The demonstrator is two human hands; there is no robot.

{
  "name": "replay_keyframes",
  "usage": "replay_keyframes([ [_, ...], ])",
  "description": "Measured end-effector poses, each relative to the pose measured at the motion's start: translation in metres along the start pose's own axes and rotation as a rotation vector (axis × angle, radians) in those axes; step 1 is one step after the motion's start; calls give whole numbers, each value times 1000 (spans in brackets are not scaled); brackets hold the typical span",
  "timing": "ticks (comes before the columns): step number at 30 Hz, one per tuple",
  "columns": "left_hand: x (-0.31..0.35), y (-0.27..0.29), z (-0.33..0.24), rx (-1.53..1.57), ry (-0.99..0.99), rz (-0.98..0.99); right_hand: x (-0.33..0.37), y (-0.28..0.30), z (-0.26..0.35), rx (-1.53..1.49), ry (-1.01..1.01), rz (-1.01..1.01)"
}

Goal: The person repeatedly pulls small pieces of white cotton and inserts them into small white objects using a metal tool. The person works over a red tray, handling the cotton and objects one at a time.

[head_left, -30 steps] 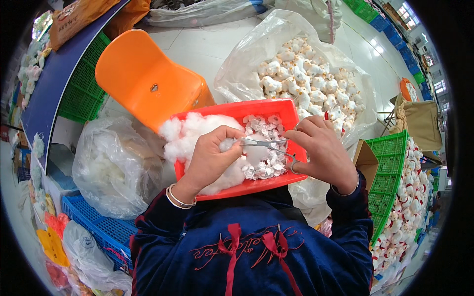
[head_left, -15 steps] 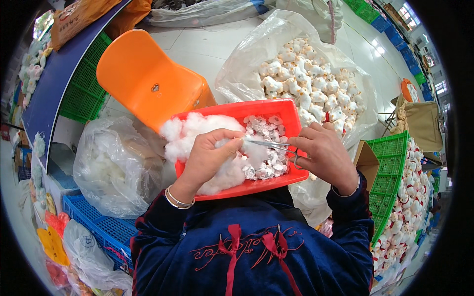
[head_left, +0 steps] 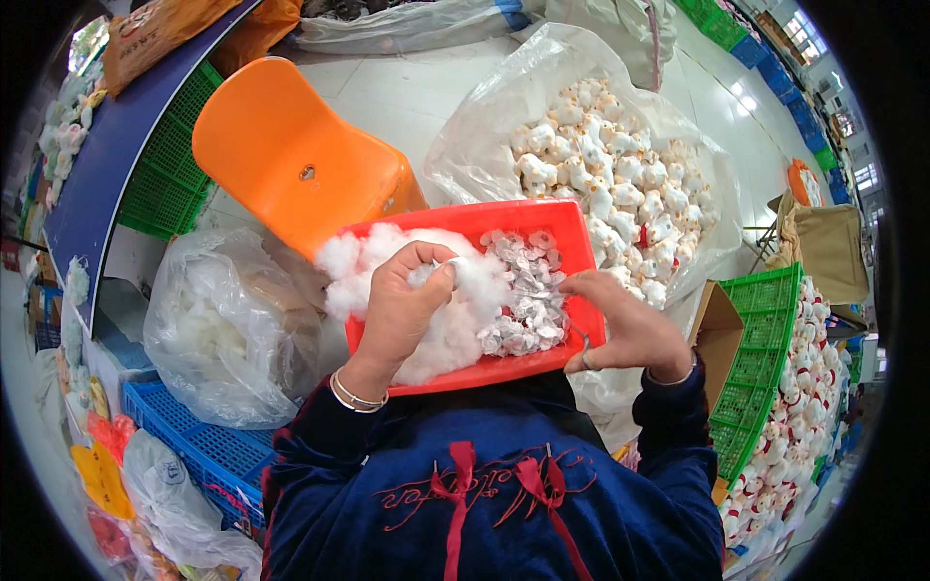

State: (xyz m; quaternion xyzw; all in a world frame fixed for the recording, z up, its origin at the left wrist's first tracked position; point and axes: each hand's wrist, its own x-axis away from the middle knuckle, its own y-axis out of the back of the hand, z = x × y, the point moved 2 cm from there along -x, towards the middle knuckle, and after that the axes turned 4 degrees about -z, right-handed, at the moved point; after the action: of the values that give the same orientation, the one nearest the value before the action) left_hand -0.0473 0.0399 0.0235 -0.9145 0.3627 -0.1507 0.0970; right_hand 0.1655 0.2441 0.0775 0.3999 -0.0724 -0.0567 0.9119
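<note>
A red plastic tray (head_left: 587,254) lies in front of me. White fluffy stuffing (head_left: 387,254) fills its left side, and several small silvery-white pieces (head_left: 531,315) are heaped on its right. Over the stuffing, my left hand (head_left: 405,308) is closed, pinching a small white piece (head_left: 452,263) between thumb and fingertips; the fingers partly hide it. My right hand (head_left: 630,324) is above the tray's right rim, smeared by motion. It holds scissor-handled forceps (head_left: 583,341), with a metal finger loop showing by the thumb; the blades are blurred and mostly hidden.
Beyond the tray stand an orange chair (head_left: 291,155) and a clear bag (head_left: 484,126) full of small white plush toys (head_left: 620,174). A bag of stuffing (head_left: 223,329) and a blue crate (head_left: 194,436) are at left. Green crates (head_left: 760,310) and a cardboard box (head_left: 717,324) stand at right.
The forceps' tips have come away from my left hand as my right hand swung to the right and its fingers loosened. My left hand has shifted slightly left, still pinching.
</note>
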Motion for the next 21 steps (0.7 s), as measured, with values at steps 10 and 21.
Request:
replay_keyframes([
  [10, -8, 6, 13, 248, 12, -53, -11, -18, 21, -548, 241, 278],
  [21, 1, -23, 13, 654, 130, -97, -41, -61, 27, -135, 53, 38],
])
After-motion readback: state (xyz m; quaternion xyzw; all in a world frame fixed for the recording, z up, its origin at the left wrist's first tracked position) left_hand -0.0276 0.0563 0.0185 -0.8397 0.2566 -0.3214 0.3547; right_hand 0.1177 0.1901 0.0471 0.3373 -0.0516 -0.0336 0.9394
